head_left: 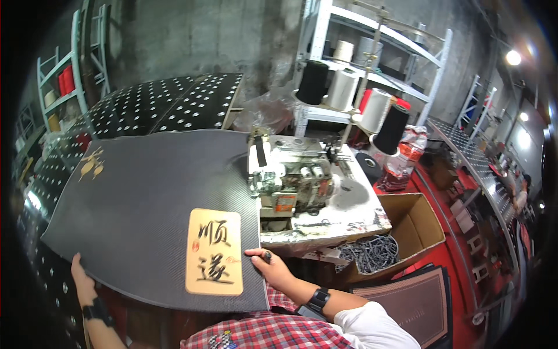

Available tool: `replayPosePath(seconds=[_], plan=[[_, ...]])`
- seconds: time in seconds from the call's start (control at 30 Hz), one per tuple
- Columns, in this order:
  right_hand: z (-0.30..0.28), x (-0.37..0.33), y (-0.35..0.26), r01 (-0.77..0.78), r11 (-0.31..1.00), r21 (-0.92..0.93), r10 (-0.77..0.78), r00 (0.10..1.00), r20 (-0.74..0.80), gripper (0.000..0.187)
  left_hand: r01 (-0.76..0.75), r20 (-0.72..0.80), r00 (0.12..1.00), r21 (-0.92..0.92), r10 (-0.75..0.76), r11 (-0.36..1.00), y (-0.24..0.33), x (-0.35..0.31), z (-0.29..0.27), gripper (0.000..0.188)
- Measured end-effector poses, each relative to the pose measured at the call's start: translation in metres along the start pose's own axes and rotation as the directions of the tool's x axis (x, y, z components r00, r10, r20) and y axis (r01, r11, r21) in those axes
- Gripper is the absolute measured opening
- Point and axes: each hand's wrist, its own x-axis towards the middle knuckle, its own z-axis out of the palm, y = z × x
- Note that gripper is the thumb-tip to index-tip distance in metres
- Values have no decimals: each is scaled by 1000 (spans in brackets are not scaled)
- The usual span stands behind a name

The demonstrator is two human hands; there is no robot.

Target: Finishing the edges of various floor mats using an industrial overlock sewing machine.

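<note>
A large dark grey mat [151, 174] with a ribbed texture lies across the table, up against the sewing machine [290, 174]. Near its right edge is a tan rectangular panel [214, 285] with black brush characters; a gold plant-like motif [91, 166] marks the far left corner. My left hand [85, 282] grips the mat's near left edge, its fingers partly hidden. At the right edge, just below the machine, my right hand [272, 272] pinches the mat. A small black object [267, 256] shows at that hand; its kind is unclear.
Thread cones [343, 89] stand behind and right of the machine. A cardboard box [415, 227] holds tangled grey trimmings [372, 253]. Brown mats [404, 305] are stacked at lower right. Black tables with white dots [174, 99] stand behind; another person [521, 198] is far right.
</note>
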Motion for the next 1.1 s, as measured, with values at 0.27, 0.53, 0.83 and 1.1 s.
replayPosePath(seconds=[0.27, 0.53, 0.83, 1.1], plan=[[-1, 3, -2, 11, 997, -75, -14, 999, -47, 19, -22, -112, 993, 143, 38, 990, -9, 36, 71, 39], [-5, 8, -11, 13, 998, -67, -16, 999, -45, 18, -94, -49, 992, 346, 118, 934, -19, 85, 102, 37], [-21, 14, -9, 31, 999, -13, -31, 999, -41, 19, -197, -21, 951, 723, 307, 662, -33, 117, 150, 44], [-30, 18, 0, 7, 1000, -15, -9, 997, -77, 19, -147, 20, 951, 907, 307, 394, -39, 123, 188, 41]])
